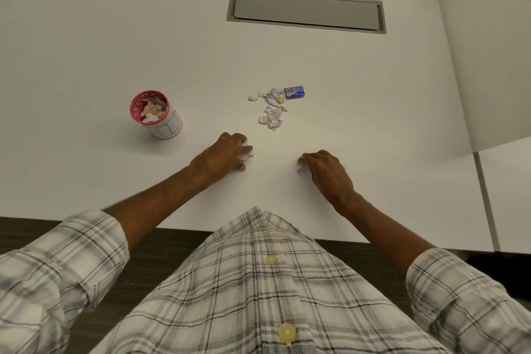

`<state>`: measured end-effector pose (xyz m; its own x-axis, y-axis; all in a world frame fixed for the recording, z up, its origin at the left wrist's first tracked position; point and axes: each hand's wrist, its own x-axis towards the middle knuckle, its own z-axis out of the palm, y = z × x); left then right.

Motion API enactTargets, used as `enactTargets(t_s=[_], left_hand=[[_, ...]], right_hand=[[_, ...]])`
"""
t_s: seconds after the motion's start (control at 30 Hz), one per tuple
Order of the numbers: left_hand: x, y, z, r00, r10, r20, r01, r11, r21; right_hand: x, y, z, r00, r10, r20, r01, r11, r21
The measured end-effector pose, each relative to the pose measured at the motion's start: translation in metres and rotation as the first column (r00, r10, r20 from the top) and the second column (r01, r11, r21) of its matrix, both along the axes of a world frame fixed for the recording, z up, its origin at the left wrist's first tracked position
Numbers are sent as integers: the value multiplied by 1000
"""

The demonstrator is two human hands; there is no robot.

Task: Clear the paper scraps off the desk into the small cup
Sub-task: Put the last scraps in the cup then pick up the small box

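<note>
A small white cup (161,121) with a red rim stands on the white desk (86,52), left of centre, partly filled with paper scraps. A loose pile of crumpled white and tan paper scraps (271,108) lies mid-desk. My left hand (222,156) rests on the desk between cup and pile, fingers curled around white scraps. My right hand (327,171) lies lower right of the pile, fingers curled over a small white scrap at its fingertips.
A small blue box (294,92) sits right beside the scrap pile. A grey cable hatch (306,10) is set into the desk at the back. A partition wall rises on the right. The desk's front edge runs just before my checked shirt.
</note>
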<state>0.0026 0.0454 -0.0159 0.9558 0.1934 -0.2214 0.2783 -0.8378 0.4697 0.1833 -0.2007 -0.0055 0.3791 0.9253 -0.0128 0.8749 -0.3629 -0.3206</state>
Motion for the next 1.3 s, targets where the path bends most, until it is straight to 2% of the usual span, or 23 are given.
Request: enactTargets(t_s=[0.03, 0.07, 0.17, 0.23, 0.3, 0.4, 0.47, 0.57, 0.73, 0.93, 1.03, 1.1, 1.13, 1.23, 1.3], left_hand=[[-2, 0, -5, 999, 22, 36, -22, 1000, 4], [-5, 0, -7, 999, -7, 42, 3, 996, 87], [-10, -2, -9, 978, -178, 110, 116, 900, 420], [-12, -4, -11, 969, -190, 156, 94, 874, 477], [-9, -10, -4, 959, -164, 232, 46, 895, 443], [-4, -8, 5, 963, -74, 258, -24, 935, 355], [-3, -8, 8, 956, 43, 289, -108, 971, 212], [0, -10, 14, 909, 195, 369, -214, 977, 10], [-2, -12, 37, 796, 482, 366, -418, 875, -243], [-20, 6, 83, 628, 622, 467, -464, 781, -417], [-34, 38, 108, 525, 674, 520, -522, 737, -429], [-46, 61, 121, 502, 665, 553, -588, 731, -345], [-52, 73, 125, 523, 646, 556, -616, 737, -278], [-69, 101, 126, 664, 579, 474, -628, 775, -68], [-76, 113, 123, 724, 570, 390, -615, 789, -12]], right_hand=[[1, 3, 0, 1000, -21, -11, 20, 1000, -8], [1, 7, 0, 999, -39, -20, 39, 999, -1], [2, 14, 1, 995, -68, -67, 75, 993, 95], [2, 17, 3, 995, -53, -84, 63, 990, 124], [3, 18, 5, 993, -70, -95, 78, 993, 86], [1, 23, 6, 984, -155, -89, 162, 984, 77], [0, 27, 8, 952, -273, -140, 288, 952, 105], [2, 34, 14, 887, -395, -239, 423, 902, 81], [-2, 38, 19, 815, -464, -347, 504, 863, 31], [-7, 45, 21, 736, -492, -465, 549, 835, -14], [-10, 54, 25, 727, -470, -501, 545, 838, 5], [-13, 62, 30, 727, -439, -528, 531, 847, 28], [-14, 68, 33, 725, -424, -543, 526, 850, 37], [-20, 87, 46, 697, -381, -607, 524, 849, 69], [-25, 99, 55, 681, -347, -645, 521, 848, 94]])
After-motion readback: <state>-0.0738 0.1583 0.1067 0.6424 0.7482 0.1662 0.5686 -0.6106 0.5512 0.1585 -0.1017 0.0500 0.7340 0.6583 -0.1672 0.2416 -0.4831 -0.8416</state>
